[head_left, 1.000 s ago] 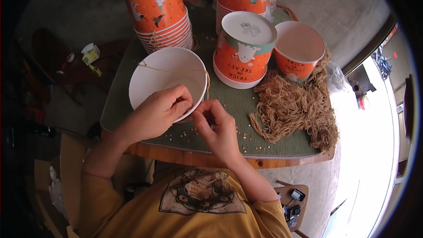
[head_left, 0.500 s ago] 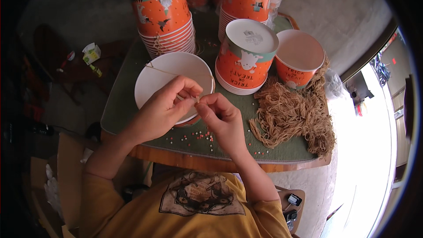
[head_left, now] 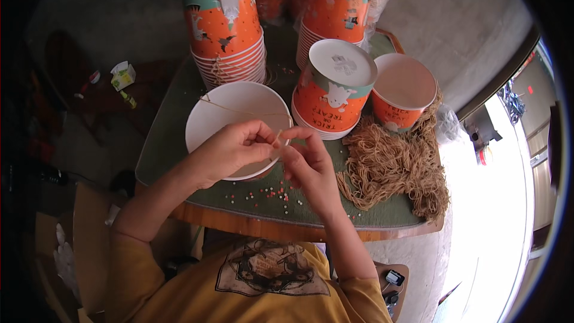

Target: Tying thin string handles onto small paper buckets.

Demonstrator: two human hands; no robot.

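A white-lined paper bucket [head_left: 206,116] stands mouth up in front of me. A thin tan cord [head_left: 242,110] runs across its opening from the left rim to the right rim. Over the near right part of the bucket, my left hand [head_left: 230,148] pinches a short cord end between thumb and fingertips. My right hand [head_left: 312,170] meets it there, its thumb and index finger curled closely around the same cord end. Fingers partly cover the cord, so any knot is hard to make out. Small red and white beads [head_left: 269,194] lie scattered just below the hands.
Upside-down stacks of orange buckets stand at back left [head_left: 222,27], back right [head_left: 338,9] and right of centre [head_left: 335,98]. Another upright bucket [head_left: 402,104] rests beside a heap of tan cords [head_left: 394,164]. An opened cardboard box [head_left: 89,245] sits below left.
The whole view has tilted slightly, shifting things lower. My right thumb and index finger have parted a little at the cord end; my left hand keeps its pinch.
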